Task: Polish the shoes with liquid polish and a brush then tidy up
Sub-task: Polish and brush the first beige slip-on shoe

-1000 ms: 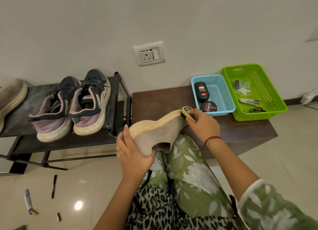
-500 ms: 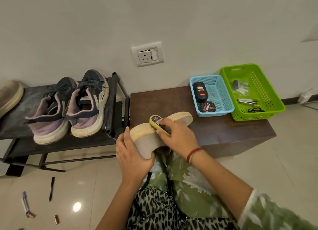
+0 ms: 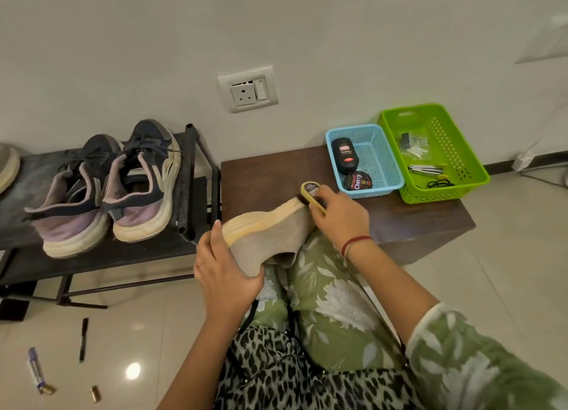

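A beige shoe (image 3: 270,236) with a cream sole lies on its side over my lap, sole turned away from me. My left hand (image 3: 226,266) grips its heel end from below. My right hand (image 3: 338,217) holds a small yellow-backed brush (image 3: 311,193) against the toe end of the shoe. A black liquid polish bottle (image 3: 345,155) and a round Cherry polish tin (image 3: 358,180) lie in the blue basket (image 3: 388,164) on the brown bench (image 3: 270,176).
A green basket (image 3: 461,176) with small tools stands right of the blue one. A pair of navy and lilac sneakers (image 3: 104,191) and another beige shoe (image 3: 7,167) sit on the black rack (image 3: 187,179) at left. A pen (image 3: 83,339) and small items lie on the floor.
My right hand has swept the brush from the middle of the shoe back out to its toe end. The left hand keeps its grip on the heel.
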Tool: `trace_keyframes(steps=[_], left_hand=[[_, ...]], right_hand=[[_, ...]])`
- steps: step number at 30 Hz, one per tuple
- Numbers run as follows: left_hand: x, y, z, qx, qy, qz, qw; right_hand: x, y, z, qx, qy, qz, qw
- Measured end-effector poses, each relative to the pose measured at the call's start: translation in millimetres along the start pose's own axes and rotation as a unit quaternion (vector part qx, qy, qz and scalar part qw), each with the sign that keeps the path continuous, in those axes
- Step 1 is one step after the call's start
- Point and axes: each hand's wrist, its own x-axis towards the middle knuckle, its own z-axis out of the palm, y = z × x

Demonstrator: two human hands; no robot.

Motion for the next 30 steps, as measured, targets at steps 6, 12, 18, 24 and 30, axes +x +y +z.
trace_keyframes(steps=[6,12,18,24,30], left_hand=[[1.5,1.6,1.6,0.001,-0.001,-0.001,1.000],[2.5,0.5,1.4,-0.020,-0.001,-0.017,1.000],[4.5,-0.6,2.3,-0.047,0.006,-0.030,0.998],[2.7,-4.6,-0.3,-0.072,0.013,-0.054,0.996],[3.1,-8.0,-5.2,-0.046,0.022,-0.064,0.997]], right_hand=[[-15.5,-14.3,7.1,0.042,-0.026,-0.069,0.996],[11.3,39.5,17.8,0.167,-0.003,0.116,0.979],[-0.8,45.8,35.3,0.218,-0.025,0.147,0.964],[-11.7,10.5,30.3,0.284,0.006,0.020,0.958],[33.7,11.9,38.3,0.280,-0.030,0.109,0.953]])
